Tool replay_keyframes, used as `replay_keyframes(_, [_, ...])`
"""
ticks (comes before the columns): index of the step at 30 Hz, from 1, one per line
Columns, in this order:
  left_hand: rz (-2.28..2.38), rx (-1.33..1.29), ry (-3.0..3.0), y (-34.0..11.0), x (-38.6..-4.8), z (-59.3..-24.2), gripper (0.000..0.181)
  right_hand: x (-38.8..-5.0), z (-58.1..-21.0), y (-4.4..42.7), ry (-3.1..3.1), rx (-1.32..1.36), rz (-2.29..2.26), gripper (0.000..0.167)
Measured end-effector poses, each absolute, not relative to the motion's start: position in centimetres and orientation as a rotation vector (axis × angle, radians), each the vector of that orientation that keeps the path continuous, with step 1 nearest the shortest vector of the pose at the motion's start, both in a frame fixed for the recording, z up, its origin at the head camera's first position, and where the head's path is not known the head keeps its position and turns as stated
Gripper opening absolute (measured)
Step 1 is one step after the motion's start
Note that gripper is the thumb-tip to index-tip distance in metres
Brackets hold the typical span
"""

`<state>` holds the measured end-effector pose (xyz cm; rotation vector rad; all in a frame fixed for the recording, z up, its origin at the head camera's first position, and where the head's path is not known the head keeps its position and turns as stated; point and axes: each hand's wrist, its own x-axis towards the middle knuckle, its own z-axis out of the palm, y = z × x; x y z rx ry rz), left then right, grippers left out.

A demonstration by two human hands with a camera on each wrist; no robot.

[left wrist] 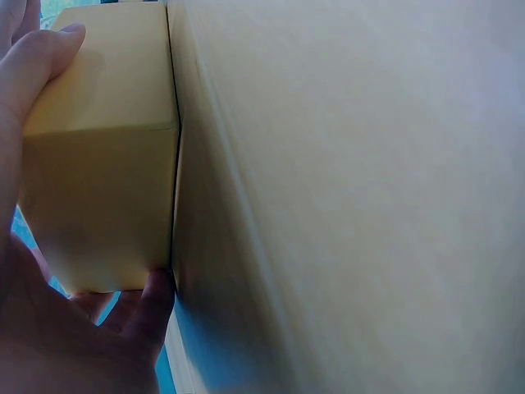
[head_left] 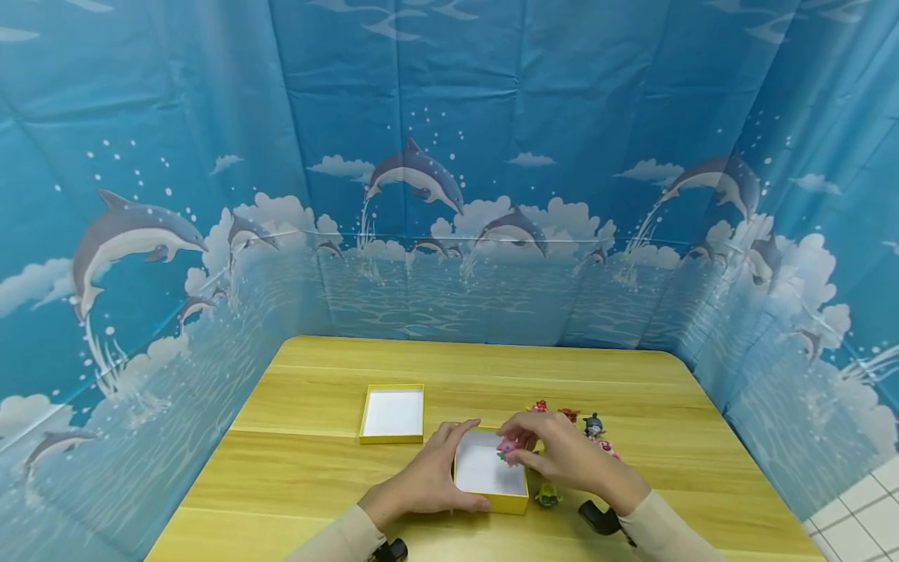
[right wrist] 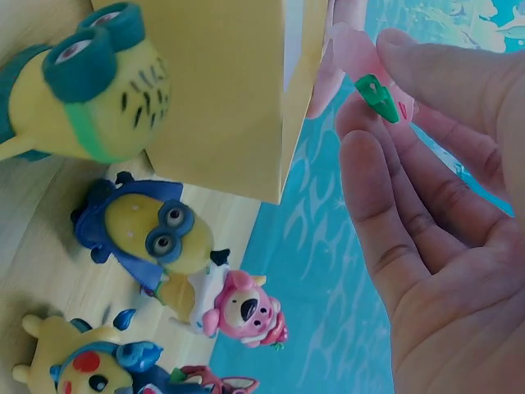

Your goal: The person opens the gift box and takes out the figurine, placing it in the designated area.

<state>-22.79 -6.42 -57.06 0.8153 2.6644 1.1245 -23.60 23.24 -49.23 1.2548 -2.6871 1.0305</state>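
My left hand (head_left: 430, 480) grips the open yellow box (head_left: 507, 504), thumb along the near wall and fingers around the far side. In the left wrist view the thumb and fingertips touch the box's yellow walls (left wrist: 98, 189). Above the white interior, my right hand (head_left: 558, 451) pinches a small pink figurine (head_left: 507, 447) between thumb and fingers. A green part shows on this pink figurine (right wrist: 379, 98) in the right wrist view; the fingers hide some of it. Close to the box's right side is a yellow-green goggled figurine (head_left: 547, 495).
A shallow yellow tray-like lid (head_left: 392, 414), white inside, lies on the wooden table (head_left: 316, 468) at the left. Right of the box are several toys, including a blue-hooded goggled figurine (right wrist: 168, 226), a pink bear (right wrist: 244, 308) and a yellow figurine (right wrist: 61, 357). A dolphin-printed curtain (head_left: 421, 297) surrounds the table.
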Motion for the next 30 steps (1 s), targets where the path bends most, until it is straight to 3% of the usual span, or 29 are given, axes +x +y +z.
replay_keyframes(30, [1.141, 0.805, 2.657, -6.5, -22.7, -56.9, 0.129, -22.5, -49.7, 26.3, -2.652, 1.217, 1.078, 0.019])
